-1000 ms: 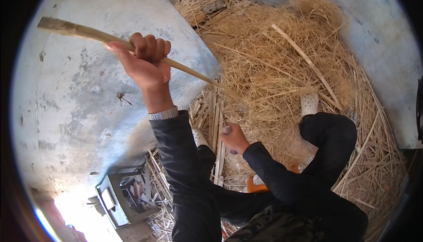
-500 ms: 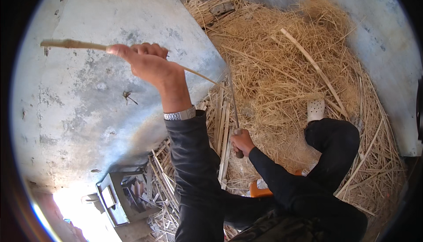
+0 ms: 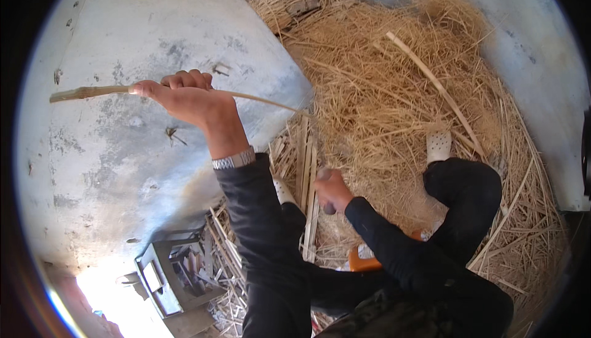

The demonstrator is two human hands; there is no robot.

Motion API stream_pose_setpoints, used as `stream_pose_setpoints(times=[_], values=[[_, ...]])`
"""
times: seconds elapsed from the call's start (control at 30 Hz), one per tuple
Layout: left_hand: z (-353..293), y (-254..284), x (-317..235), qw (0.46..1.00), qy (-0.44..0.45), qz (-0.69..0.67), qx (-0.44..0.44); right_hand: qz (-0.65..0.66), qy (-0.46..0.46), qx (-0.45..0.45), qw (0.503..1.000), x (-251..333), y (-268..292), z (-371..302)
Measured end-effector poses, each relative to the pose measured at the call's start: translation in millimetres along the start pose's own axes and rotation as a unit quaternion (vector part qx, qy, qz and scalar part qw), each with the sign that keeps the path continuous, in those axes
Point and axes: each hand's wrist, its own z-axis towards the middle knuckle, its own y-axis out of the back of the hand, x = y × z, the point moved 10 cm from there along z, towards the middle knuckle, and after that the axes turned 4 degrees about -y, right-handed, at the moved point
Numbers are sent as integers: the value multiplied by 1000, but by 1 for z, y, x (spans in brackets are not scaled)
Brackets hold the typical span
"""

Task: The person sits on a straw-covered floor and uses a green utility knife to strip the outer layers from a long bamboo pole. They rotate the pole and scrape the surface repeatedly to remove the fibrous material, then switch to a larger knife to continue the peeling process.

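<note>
Straw-strewn concrete floor (image 3: pixel 123 172), left hand (image 3: pixel 188 95) gripping bamboo strip (image 3: pixel 92 92), right hand (image 3: pixel 332 190) fisted on knife handle (image 3: pixel 327 205)

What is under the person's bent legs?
Pale yellow shavings and split strips cover the ground, with an orange object poking out beneath the dark-trousered legs. The rest of it is hidden, and so is the floor.

Right hand (image 3: pixel 332 191) grip: dark handle, mostly covered by fingers.
Blade above right hand: blurred, shape unclear.
Orange item (image 3: pixel 363 258) below right hand: partly hidden by sleeve.
</note>
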Motion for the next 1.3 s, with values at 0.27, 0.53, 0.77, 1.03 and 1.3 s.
stream_pose_setpoints(times=[0.27, 0.53, 0.77, 1.03, 1.3], values=[[-7, -25, 5, 995, 35, -44, 81, -10, -30, -67, 997, -63, 47, 46], [-8, -24, 6, 996, 24, -31, 74, -166, 202, -41, 964, -6, -1, 24], [-4, -15, 5, 996, 40, -62, 42, 107, -100, -17, 989, -134, 117, 60], [-6, -8, -2, 997, 48, -31, 52, -18, -69, -58, 996, -129, 101, 39], [-12, 6, -5, 980, 97, -93, 149, 54, -135, -114, 983, -159, 139, 3]])
